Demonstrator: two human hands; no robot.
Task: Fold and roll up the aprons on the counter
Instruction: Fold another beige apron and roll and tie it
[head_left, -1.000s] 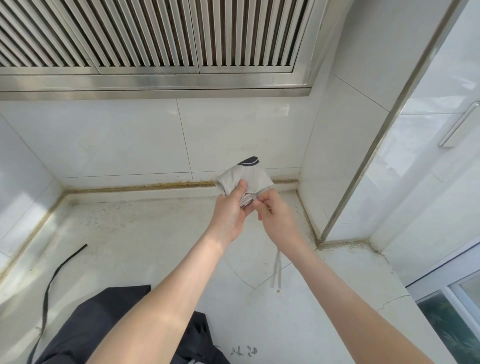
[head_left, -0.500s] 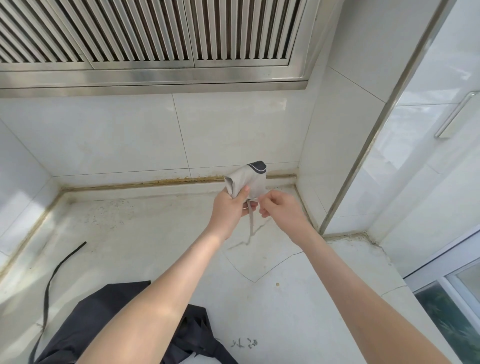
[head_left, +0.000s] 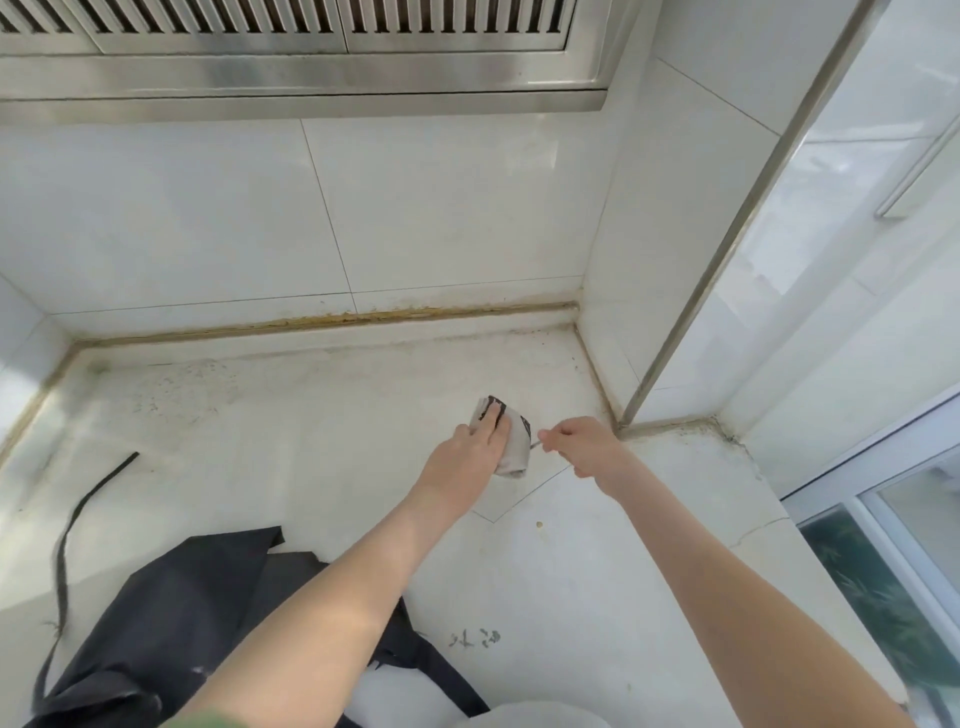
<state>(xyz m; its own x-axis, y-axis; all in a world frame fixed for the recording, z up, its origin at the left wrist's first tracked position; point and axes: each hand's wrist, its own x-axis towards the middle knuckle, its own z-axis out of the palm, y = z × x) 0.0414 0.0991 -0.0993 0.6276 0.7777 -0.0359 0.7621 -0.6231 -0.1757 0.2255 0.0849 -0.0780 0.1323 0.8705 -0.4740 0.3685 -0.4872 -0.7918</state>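
cloth under inspection: 1 rolled grey apron (head_left: 511, 449), lying on the counter (head_left: 260, 441) near the right-hand corner. i judge it light, soft and ready to spring open; it is best held across the roll's middle, with the tie kept taut. left hand (head_left: 467, 452) presses on it, fingers laid straight over the top. right hand (head_left: 584, 447) pinches the thin tie string (head_left: 535, 443) just beside the roll's right end. 1 black apron (head_left: 171, 613) lies unfolded at the near edge, well apart. against 0.5 s ago: the roll was held up off the counter in both hands; it is now down on it.
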